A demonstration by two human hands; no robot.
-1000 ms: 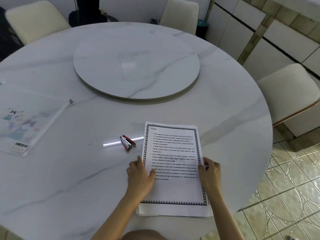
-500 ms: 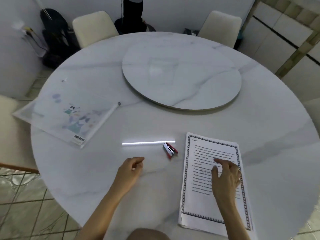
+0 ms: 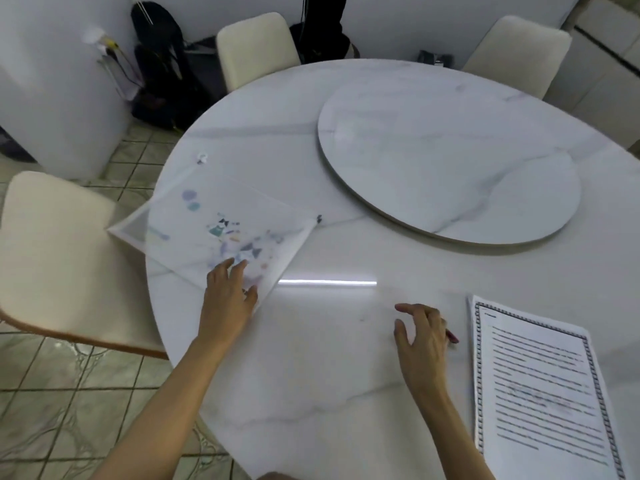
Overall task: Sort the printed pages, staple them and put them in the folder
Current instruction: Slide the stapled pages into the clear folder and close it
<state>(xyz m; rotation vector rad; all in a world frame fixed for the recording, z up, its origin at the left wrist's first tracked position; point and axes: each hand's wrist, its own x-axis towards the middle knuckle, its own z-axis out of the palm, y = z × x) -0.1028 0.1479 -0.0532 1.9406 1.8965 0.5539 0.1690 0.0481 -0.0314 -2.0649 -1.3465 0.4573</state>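
A translucent zip folder [image 3: 221, 230] with cartoon prints lies at the table's left edge, one corner hanging over it. My left hand [image 3: 228, 292] rests on the folder's near corner with its fingers spread flat. The stack of printed pages [image 3: 540, 386], with a patterned border, lies flat at the near right. My right hand [image 3: 420, 336] hovers above the table just left of the pages, fingers relaxed and holding nothing. It hides most of the red stapler [image 3: 453, 338], of which only a tip shows at the hand's right side.
The round white marble table [image 3: 329, 375] carries a raised turntable [image 3: 450, 161] at the back. Cream chairs stand at the left [image 3: 52, 254], the back [image 3: 256, 46] and the back right [image 3: 519, 50]. Black bags [image 3: 162, 64] lean by the wall.
Both hands left the pages. My left hand travelled left onto the folder's corner, and my right hand moved off the pages to above the stapler. The view swung left.
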